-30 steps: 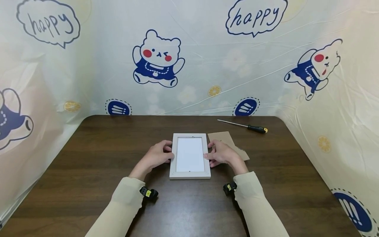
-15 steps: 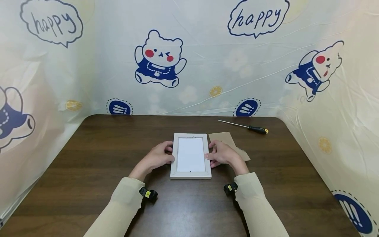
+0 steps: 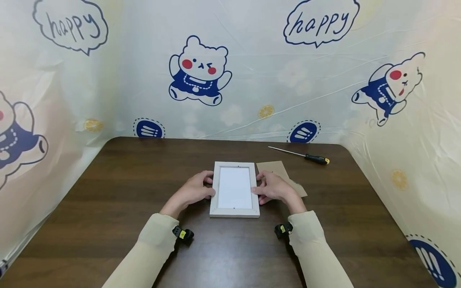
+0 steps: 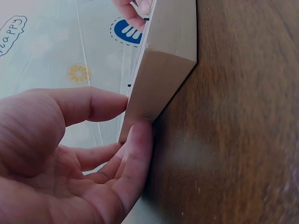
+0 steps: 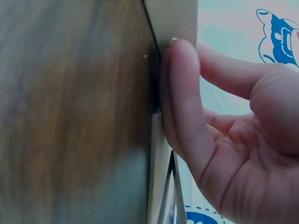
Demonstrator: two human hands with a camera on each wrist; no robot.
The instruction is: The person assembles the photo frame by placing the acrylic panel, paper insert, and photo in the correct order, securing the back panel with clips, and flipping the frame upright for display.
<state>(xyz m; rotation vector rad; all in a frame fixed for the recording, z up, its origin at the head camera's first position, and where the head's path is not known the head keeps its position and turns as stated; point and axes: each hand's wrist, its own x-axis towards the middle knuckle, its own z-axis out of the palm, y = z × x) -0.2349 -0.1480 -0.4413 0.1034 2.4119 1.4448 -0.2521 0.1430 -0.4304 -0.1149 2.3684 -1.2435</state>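
A white picture frame (image 3: pixel 234 213) lies on the table with a plain white panel (image 3: pixel 235 188) inside its border. Small dark tabs show at the top and bottom of the opening. My left hand (image 3: pixel 195 189) grips the frame's left side; in the left wrist view its thumb touches the upper edge and its fingers press the side wall (image 4: pixel 159 77). On the opposite side, my right hand (image 3: pixel 275 187) holds the frame the same way, thumb on the border. The right wrist view has those fingers (image 5: pixel 187 88) along the frame's side.
A torn piece of brown cardboard (image 3: pixel 278 168) lies partly under the right hand. Farther back on the right is a screwdriver (image 3: pixel 316 159) with a black and yellow handle. The dark wooden table (image 3: pixel 144 168) is enclosed by a printed curtain (image 3: pixel 245 68).
The head view has turned slightly left, so everything appears shifted a little to the right. Both hands keep their places on the picture frame, which stays put on the table.
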